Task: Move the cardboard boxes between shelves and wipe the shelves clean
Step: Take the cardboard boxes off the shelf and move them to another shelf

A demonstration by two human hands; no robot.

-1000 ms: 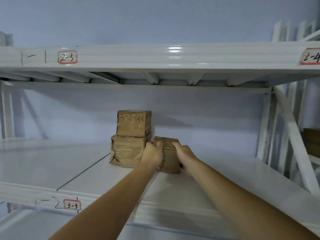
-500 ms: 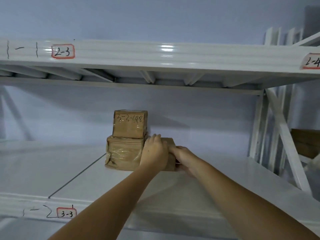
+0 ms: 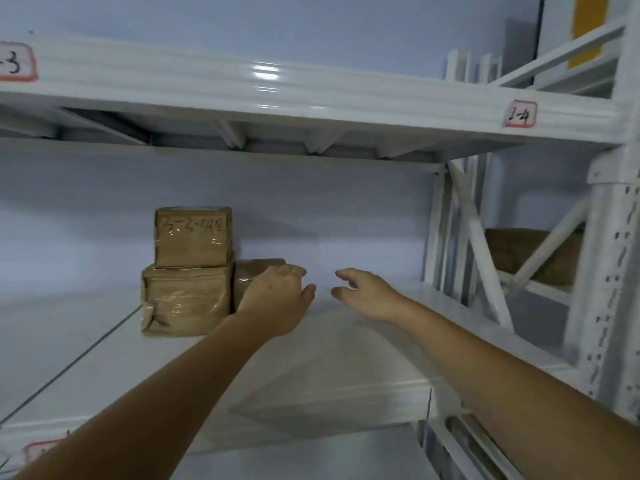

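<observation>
The person is standing before a white metal shelf (image 3: 311, 368) and reaching both bare arms over it. The left hand (image 3: 277, 292) is hovering just in front of a small cardboard box (image 3: 254, 271), hiding most of it; its fingers (image 3: 292, 270) are lying loosely apart and are gripping nothing, though whether they are touching the box cannot be told. The right hand (image 3: 363, 292) is hanging in the air over the bare shelf, a little apart from the left, its fingers (image 3: 346, 273) curled and spread, holding nothing. The small box is sitting on the shelf, pressed against the right side of a stack of two: a taped lower box (image 3: 185, 299) is resting on the shelf, and an upper box (image 3: 192, 237) with handwriting on its front is sitting on top of it. An upper shelf beam (image 3: 311, 95) is carrying a red-edged label (image 3: 519, 114). Another cardboard box (image 3: 516, 251) is showing on the neighbouring rack, behind the white braces at the right
</observation>
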